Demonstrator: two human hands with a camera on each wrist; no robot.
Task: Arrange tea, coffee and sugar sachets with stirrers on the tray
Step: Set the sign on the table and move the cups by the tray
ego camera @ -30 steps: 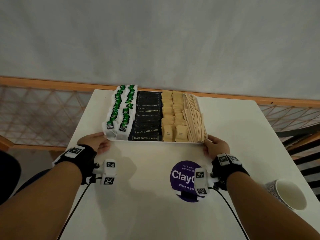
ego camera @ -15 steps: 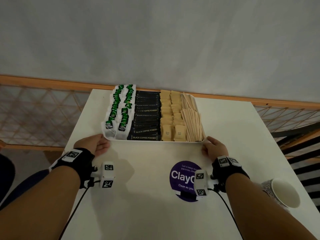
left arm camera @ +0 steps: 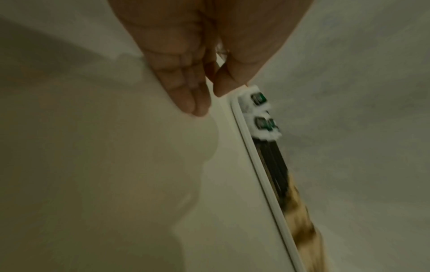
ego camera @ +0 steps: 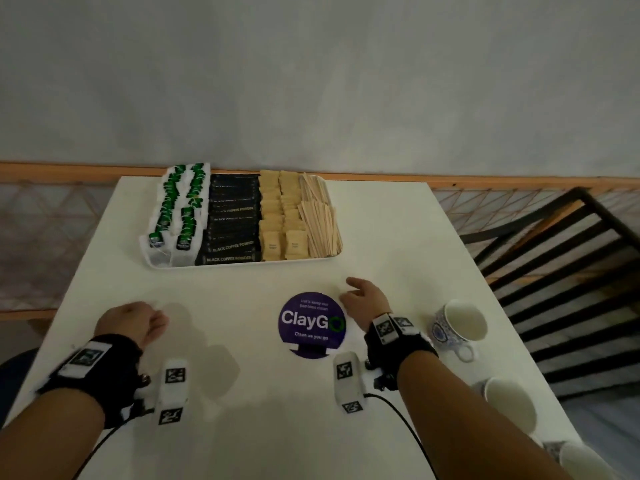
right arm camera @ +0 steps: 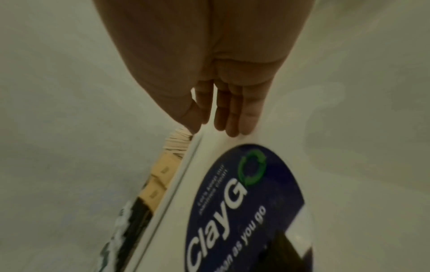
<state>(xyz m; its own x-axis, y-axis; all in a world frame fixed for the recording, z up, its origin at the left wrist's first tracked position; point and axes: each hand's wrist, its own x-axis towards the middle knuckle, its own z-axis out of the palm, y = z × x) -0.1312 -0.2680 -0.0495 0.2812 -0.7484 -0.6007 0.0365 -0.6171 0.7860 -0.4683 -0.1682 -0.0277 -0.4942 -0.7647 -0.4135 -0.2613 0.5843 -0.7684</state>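
At the far side of the table, the tray is seen filled with sachets and stirrers; both hands, left hand and right hand, are held empty, relaxed, nearer; arranging is judged finished, nothing further needed

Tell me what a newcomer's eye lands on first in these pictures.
First, the white tray at the table's far side, packed in neat columns: green-tagged tea bags, black coffee sachets, tan sugar sachets and wooden stirrers. Next, the purple ClayGo sticker near the right hand. Both it and the left hand are empty, off the tray.
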